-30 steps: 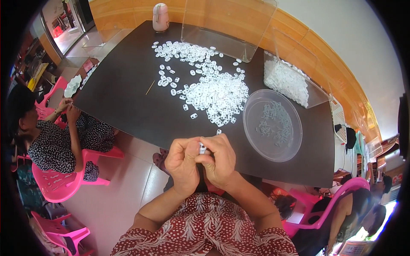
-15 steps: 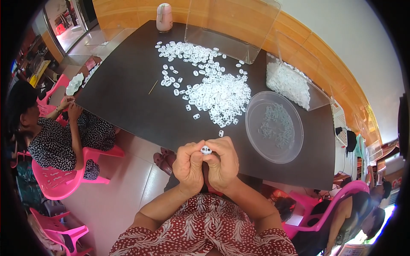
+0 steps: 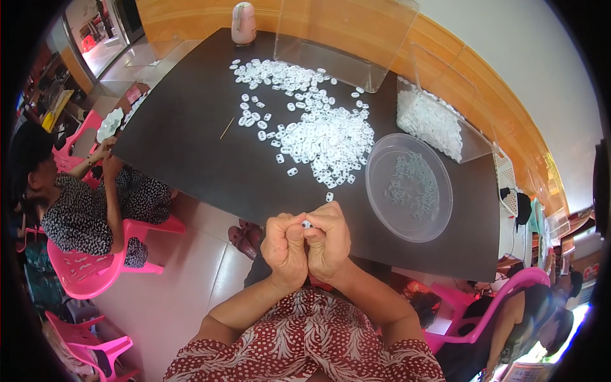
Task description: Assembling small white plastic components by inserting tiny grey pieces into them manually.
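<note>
At the table's near edge, my left hand (image 3: 284, 250) and my right hand (image 3: 328, 243) meet, thumbs and fingers pinched together. Between their fingertips both grip a small white plastic piece (image 3: 307, 224) with dark openings; most of it is covered by the fingers. Just beyond my right hand lies a single white piece with two holes (image 3: 329, 197). A large heap of similar white pieces (image 3: 328, 143) spreads over the dark table (image 3: 184, 121). To the right, a round clear plastic tray (image 3: 386, 219) holds many small grey-green translucent parts (image 3: 414, 184).
A thin yellowish stick (image 3: 227, 128) lies left of the heap. Behind stand a pink flask (image 3: 244, 24), a clear bin (image 3: 331, 63) and a clear box of white pieces (image 3: 429, 121). At left, a person (image 3: 83, 204) sits on a pink chair (image 3: 95, 274); another pink chair (image 3: 534, 280) is at right.
My hands have drawn closer together around the white piece, and less of it shows. The person at the left has moved their hands slightly.
</note>
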Available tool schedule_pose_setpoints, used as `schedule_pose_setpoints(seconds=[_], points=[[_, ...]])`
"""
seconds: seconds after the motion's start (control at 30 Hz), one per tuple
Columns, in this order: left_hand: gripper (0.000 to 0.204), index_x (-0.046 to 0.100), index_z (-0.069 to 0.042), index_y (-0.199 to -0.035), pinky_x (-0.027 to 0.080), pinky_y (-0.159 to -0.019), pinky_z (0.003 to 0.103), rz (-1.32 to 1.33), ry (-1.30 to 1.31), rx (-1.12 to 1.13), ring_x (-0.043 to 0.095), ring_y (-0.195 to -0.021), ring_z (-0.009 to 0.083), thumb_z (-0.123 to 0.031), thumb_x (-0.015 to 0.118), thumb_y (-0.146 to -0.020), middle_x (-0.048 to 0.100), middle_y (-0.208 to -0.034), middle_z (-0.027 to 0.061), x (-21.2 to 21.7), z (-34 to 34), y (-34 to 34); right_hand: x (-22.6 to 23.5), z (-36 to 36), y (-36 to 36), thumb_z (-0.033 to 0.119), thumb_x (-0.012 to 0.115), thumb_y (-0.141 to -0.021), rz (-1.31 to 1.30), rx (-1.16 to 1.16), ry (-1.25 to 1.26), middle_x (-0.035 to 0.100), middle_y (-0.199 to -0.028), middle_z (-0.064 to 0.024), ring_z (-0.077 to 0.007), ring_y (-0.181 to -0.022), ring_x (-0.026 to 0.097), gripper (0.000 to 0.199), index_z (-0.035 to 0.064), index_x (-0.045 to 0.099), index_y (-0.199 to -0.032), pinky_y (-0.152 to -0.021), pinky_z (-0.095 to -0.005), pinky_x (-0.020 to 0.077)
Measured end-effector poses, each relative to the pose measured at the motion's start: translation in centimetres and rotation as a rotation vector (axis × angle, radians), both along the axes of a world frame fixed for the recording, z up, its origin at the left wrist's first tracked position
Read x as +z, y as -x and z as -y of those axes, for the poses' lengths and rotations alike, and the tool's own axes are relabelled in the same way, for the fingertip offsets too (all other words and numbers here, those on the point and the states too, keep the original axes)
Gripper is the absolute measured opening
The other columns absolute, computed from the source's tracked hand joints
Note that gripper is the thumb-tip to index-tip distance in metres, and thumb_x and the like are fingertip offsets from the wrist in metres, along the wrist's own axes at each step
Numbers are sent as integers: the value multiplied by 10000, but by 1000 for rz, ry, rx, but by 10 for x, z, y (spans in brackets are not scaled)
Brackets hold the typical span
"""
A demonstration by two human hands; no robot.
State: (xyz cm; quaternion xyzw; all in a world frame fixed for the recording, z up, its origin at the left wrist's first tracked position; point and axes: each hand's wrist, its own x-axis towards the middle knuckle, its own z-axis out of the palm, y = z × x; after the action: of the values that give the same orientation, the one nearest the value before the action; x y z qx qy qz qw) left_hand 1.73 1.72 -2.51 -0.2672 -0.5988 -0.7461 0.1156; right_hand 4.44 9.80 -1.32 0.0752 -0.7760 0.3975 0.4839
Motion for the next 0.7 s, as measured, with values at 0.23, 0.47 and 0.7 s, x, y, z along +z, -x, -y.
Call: schedule_pose_setpoints(seconds=[0.23, 0.47, 0.7], points=[[166, 617, 15, -1028, 471, -642, 266, -80, 323, -101, 592, -703, 172, -8, 562, -873, 631, -837, 106, 21, 17, 38, 18, -38, -5, 44, 629, -784, 161, -66, -248, 618, -879, -132, -307, -721, 572, 167, 25, 590, -944, -642, -390, 471], [137, 645, -38, -880, 442, -622, 353, -318, 576, 37, 574, -704, 271, 5, 647, -751, 584, -739, 102, 14, 23, 100, 120, -228, 4, 119, 601, -840, 126, -765, -323, 634, -870, -148, -317, -779, 608, 155, 31, 632, -964, -727, -353, 472], [120, 657, -64, -847, 434, -605, 371, -461, 772, 87, 544, -697, 257, -58, 690, -732, 523, -714, 83, 2, -7, 109, 123, -332, -3, 146, 629, -790, 302, -986, -814, 636, -889, -153, -317, -799, 591, 185, 49, 651, -946, -711, -431, 447]])
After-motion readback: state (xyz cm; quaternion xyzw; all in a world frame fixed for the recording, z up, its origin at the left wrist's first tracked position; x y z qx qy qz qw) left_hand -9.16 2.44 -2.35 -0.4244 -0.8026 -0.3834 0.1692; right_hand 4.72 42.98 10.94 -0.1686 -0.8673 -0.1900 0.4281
